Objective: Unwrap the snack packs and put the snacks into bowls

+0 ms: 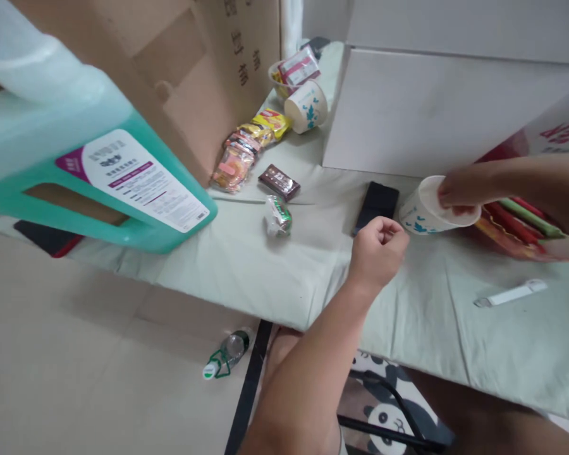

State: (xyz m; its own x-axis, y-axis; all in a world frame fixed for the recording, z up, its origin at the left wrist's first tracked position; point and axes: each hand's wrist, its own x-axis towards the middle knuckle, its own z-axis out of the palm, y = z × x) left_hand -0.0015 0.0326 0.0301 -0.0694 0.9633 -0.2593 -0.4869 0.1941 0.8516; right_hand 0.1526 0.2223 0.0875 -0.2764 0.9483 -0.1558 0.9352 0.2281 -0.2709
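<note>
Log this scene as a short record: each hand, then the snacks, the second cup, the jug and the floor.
Left hand: fingers curled, by a dark phone; nothing visible in it
Right hand: fingers at the mouth of a paper cup; grip unclear
Loose snacks: brown packet, green-and-clear packet
Second cup: behind the loose snacks
Jug: left side, green, labelled
Floor: capped bottle

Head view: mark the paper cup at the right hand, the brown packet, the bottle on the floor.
Paper cup (418, 213): head view, on its patterned outer wall.
Brown packet (279, 182): head view, middle of its wrapper.
Bottle (238, 343): head view, on its dark label.
</note>
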